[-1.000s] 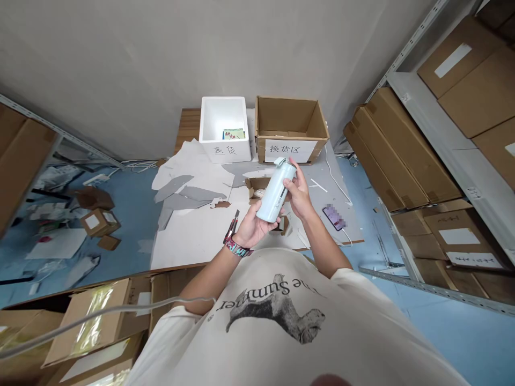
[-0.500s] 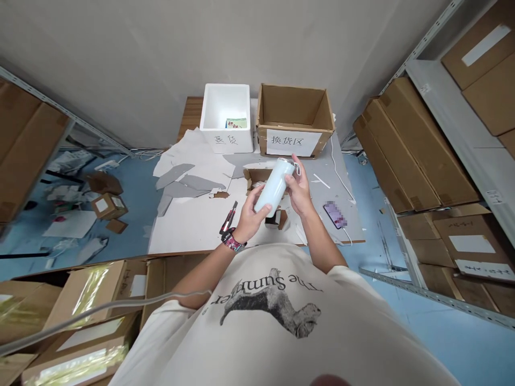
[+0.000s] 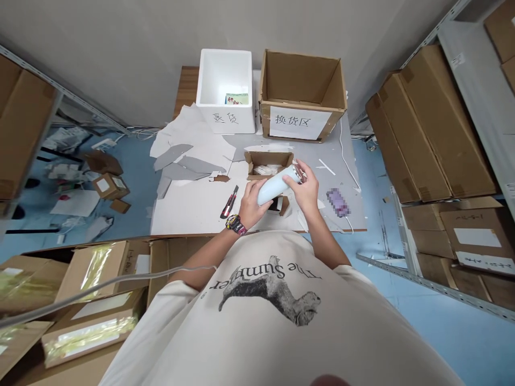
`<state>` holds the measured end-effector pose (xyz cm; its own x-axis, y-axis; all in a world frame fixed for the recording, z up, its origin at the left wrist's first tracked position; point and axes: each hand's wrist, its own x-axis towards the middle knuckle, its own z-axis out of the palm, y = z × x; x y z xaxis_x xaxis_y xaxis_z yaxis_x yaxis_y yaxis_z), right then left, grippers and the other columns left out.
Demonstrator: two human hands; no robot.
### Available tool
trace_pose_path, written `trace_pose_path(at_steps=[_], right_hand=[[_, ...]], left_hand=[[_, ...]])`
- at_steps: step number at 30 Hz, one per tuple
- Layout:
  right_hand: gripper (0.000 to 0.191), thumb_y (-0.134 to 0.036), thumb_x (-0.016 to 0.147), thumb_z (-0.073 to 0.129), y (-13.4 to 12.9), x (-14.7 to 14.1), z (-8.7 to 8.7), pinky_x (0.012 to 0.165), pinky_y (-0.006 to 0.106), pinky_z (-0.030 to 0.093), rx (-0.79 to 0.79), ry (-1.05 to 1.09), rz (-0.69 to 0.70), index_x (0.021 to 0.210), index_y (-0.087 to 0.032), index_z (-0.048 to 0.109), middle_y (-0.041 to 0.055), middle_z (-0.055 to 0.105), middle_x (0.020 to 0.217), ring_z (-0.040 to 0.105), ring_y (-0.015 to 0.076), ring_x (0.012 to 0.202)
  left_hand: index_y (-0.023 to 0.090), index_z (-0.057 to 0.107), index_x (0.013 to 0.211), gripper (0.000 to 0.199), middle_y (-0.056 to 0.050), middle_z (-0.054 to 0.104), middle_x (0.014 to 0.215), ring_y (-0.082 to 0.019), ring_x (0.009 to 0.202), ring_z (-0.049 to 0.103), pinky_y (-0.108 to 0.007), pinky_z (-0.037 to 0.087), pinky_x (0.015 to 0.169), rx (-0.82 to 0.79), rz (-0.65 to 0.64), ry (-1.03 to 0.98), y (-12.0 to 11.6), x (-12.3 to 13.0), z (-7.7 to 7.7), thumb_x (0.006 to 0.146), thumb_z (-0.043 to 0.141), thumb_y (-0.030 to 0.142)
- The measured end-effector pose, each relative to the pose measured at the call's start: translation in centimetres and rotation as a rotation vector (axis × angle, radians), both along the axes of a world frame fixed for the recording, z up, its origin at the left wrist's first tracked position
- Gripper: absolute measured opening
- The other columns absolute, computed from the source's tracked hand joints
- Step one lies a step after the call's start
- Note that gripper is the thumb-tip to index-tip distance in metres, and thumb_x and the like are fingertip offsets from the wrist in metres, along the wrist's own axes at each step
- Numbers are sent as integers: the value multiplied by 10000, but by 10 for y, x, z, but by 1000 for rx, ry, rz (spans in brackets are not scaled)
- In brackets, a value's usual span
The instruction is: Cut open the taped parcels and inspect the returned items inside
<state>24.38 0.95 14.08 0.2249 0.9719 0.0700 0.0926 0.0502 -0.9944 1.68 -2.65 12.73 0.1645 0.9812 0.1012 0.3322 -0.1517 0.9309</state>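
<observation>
A light blue tumbler [image 3: 276,186] is held tilted above the table, its metal-rimmed end up and to the right. My left hand [image 3: 251,206] is wrapped round its lower end. My right hand [image 3: 304,187] grips it near the rimmed end, thumb on its side and fingers at the far side. Just behind it stands a small open carton [image 3: 269,161] with clear plastic wrapping inside. Beneath the tumbler, partly hidden, lies another small brown box [image 3: 284,206] with a dark inside. A red and black box cutter [image 3: 229,202] lies left of my left hand.
At the back stand a white foam box [image 3: 227,115] with a green packet in it and a large cardboard box [image 3: 303,120], both labelled. Torn paper [image 3: 193,169] covers the table's left. A phone [image 3: 338,203] on a cable lies right. Shelved cartons [image 3: 438,123] flank the right side.
The tumbler has turned to a flatter tilt, its rimmed end swinging right and down with my right hand. The view has shifted, showing more of the small carton.
</observation>
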Motion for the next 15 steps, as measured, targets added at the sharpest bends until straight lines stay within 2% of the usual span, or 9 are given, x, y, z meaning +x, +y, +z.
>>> trace_pose_path(at_steps=[4, 7, 11, 13, 15], right_hand=[[744, -545, 779, 1002, -8, -2, -6, 1277, 560, 584, -13, 96, -96, 1429, -281, 755, 134, 753, 1542, 694, 367, 1477], [727, -514, 754, 1001, -15, 7, -12, 1251, 561, 598, -27, 108, -120, 1394, -270, 757, 134, 781, 1475, 717, 366, 1429], [688, -494, 784, 957, -28, 16, -20, 1196, 547, 630, 20, 34, -127, 1405, -273, 758, 130, 790, 1426, 744, 348, 1365], [676, -486, 799, 941, -35, 16, -23, 1180, 532, 640, 37, -20, -103, 1418, -284, 760, 123, 785, 1427, 739, 340, 1355], [667, -479, 798, 945, -40, 12, -24, 1176, 530, 644, 44, -76, -71, 1415, -298, 767, 120, 782, 1426, 735, 338, 1335]], left_hand=[[244, 679, 1609, 900, -190, 619, 1636, -470, 1579, 518, -627, 363, 1409, -66, -161, -77, 8, -5, -19, 821, 1017, 519], [228, 714, 1544, 956, -211, 626, 1643, -498, 1579, 529, -654, 354, 1404, -148, -274, -41, 17, -15, -47, 735, 1061, 601], [201, 730, 1458, 936, -242, 527, 1750, -516, 1644, 479, -649, 338, 1412, -201, -338, 113, 24, -21, -88, 667, 1068, 567], [210, 715, 1455, 885, -225, 565, 1728, -489, 1623, 515, -624, 373, 1392, -216, -345, 137, 26, -20, -100, 701, 1034, 547], [222, 695, 1459, 829, -192, 648, 1652, -453, 1555, 587, -597, 421, 1353, -227, -344, 151, 27, -17, -105, 753, 986, 547]])
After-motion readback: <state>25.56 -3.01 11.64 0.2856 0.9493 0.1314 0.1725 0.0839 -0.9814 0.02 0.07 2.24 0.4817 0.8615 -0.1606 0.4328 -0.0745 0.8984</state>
